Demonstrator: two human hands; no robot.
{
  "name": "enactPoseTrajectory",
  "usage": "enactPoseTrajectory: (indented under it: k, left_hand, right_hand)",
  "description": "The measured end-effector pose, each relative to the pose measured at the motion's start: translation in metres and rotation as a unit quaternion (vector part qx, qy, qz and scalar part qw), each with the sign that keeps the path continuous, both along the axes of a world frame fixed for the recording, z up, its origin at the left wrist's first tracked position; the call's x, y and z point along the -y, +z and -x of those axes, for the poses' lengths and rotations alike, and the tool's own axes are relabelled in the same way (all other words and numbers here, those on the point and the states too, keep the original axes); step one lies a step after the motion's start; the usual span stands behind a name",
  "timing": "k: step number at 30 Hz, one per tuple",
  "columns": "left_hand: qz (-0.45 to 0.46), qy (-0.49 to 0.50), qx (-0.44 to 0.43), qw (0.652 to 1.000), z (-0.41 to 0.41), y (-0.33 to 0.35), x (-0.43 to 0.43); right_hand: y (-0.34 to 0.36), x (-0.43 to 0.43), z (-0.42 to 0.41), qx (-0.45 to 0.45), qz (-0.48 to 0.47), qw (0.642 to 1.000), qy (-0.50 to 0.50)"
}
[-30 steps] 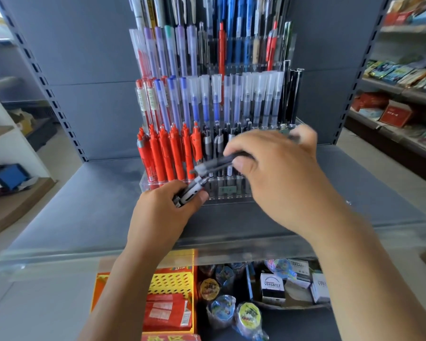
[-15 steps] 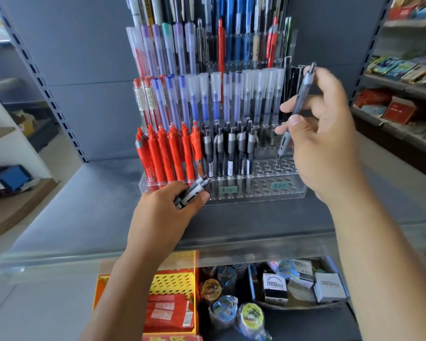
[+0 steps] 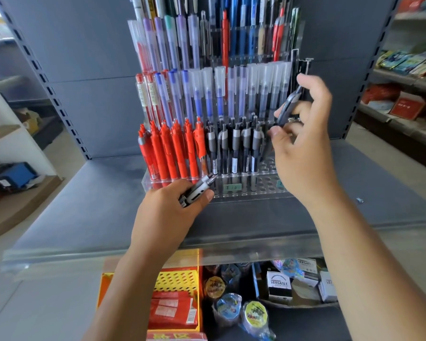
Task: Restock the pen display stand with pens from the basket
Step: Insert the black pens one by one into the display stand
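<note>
In the display stand (image 3: pixel 256 191), red pens (image 3: pixel 168 148) just beside grey pens (image 3: pixel 235 146)

Grey pen (image 3: pixel 287 107) tilted before clear tiered stand (image 3: pixel 252 191); pen bundle (image 3: pixel 197 190) at base.

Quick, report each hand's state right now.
Left hand: closed, holding a bunch of grey pens.
Right hand: closed, pinching one dark pen.
</note>
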State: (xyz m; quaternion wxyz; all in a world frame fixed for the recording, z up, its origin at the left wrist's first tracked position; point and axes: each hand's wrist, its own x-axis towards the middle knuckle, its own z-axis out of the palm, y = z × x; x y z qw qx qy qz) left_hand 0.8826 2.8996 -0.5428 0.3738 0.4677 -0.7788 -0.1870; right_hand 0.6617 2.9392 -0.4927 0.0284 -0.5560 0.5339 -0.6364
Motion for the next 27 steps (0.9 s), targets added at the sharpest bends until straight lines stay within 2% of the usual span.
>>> enactPoseTrajectory:
  k: [8, 15, 23, 27]
  left_hand:
    - [-0.004, -0.001, 0.005, 1.0, 0.0, 0.001, -0.001]
    - [-0.008, -0.002, 0.005, 1.0, 0.0, 0.0, -0.001]
    - [-0.001, -0.003, 0.005, 1.0, 0.0, 0.001, -0.001]
    - [0.01, -0.008, 0.013, 1.0, 0.0, 0.001, -0.001]
  right_hand:
    - [-0.004, 0.002, -0.002, -0.026, -0.052, 0.998, 0.004]
    - [-0.009, 0.002, -0.003, -0.075, -0.1, 0.991, -0.04]
    - [-0.002, -0.008, -0.01, -0.053, -0.027, 0.996, -0.067]
    - [0.007, -0.019, -0.022, -0.087, 0.012, 0.994, -0.071]
